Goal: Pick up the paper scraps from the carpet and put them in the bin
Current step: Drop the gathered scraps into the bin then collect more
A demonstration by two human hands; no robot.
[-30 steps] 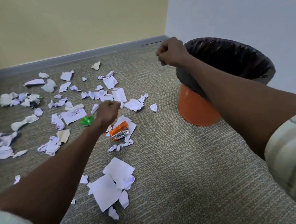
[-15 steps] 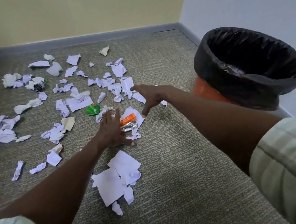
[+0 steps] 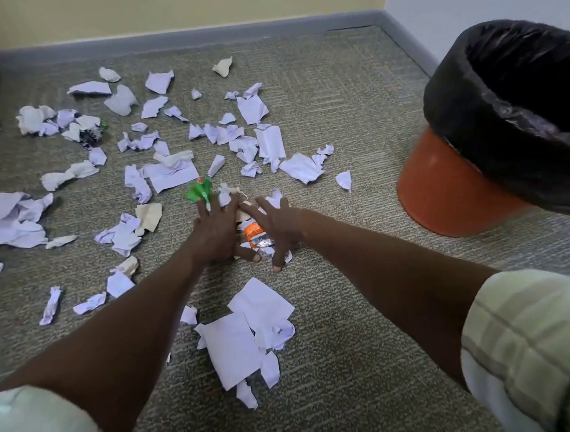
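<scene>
The paper scraps (image 3: 172, 171) lie strewn over the carpet (image 3: 337, 111), thickest on the left and middle, and we count no exact number, since many overlap or crumple into one another. A few at the far left run out of frame. Directly under our hands sits a small heap of scraps with an orange wrapper (image 3: 256, 233) among them; most of that heap is covered by our palms, so we cannot make out how many pieces it holds.

Our left hand (image 3: 215, 234) lies flat on the heap with fingers spread and straight, its fingertips reaching a green wrapper (image 3: 198, 192). Our right hand (image 3: 279, 224) sits just beside it, fingers splayed and slightly bent, tips down on the scraps, the orange wrapper showing in the gap between the two hands. Neither hand plainly has anything pinched or lifted; both press on the pile.

Nearer to us, between our forearms, lies a cluster of larger white sheets (image 3: 248, 333), untouched.

The bin (image 3: 444, 191), orange with a black liner (image 3: 471, 108) folded over its rim, stands on the carpet well to the right of the hands. Its right side is cut off by the frame, and its inside is too dark to read.
</scene>
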